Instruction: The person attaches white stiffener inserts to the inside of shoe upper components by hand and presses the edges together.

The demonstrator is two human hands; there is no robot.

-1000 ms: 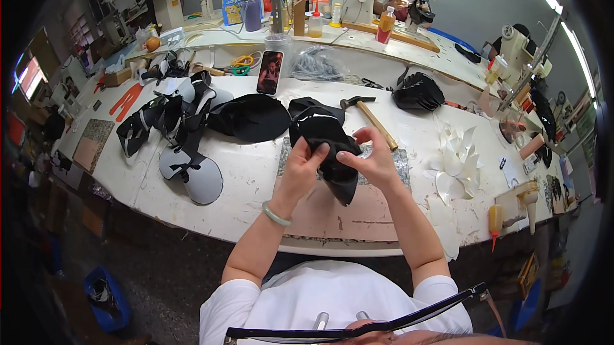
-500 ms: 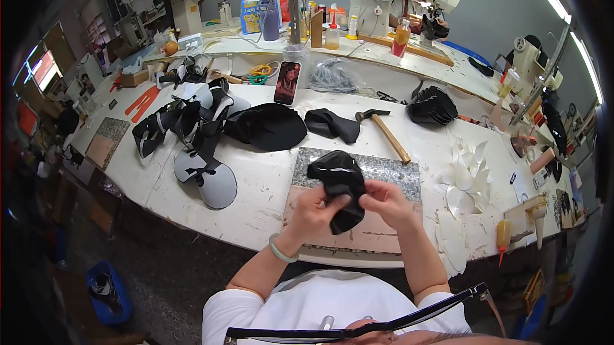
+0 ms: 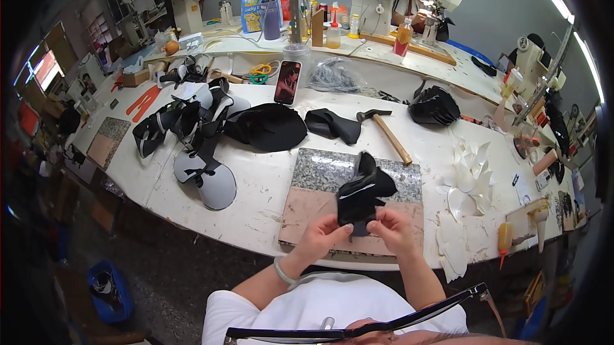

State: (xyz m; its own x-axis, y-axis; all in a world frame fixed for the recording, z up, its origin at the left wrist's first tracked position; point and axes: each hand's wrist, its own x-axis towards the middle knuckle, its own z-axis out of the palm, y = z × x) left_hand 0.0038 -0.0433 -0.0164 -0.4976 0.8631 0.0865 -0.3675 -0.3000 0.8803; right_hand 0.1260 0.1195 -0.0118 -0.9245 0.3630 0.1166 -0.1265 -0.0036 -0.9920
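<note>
A glossy black shoe upper [image 3: 359, 199] hangs between my two hands, over the slab in front of me. My left hand [image 3: 325, 235] pinches its lower left edge between thumb and fingers. On the opposite side, my right hand [image 3: 393, 228] grips the lower right edge the same way. The piece stands up from my fingertips with its folded flaps pointing away from me. Beneath it lies a work slab, speckled stone [image 3: 318, 164] at the far part and a pinkish board [image 3: 306, 212] at the near part.
Beyond the slab are a hammer [image 3: 394, 143], folded black pieces [image 3: 334, 125] and a black stack [image 3: 272, 128]. Grey-and-black uppers [image 3: 208, 182] lie left. White cut pieces [image 3: 470, 182] and a glue bottle [image 3: 504, 237] sit right. A phone [image 3: 288, 82] stands upright at the back.
Both hands have drawn closer to me and moved from the upper's middle to its lower edge. The upper has been turned and opened out, its flaps now facing away.
</note>
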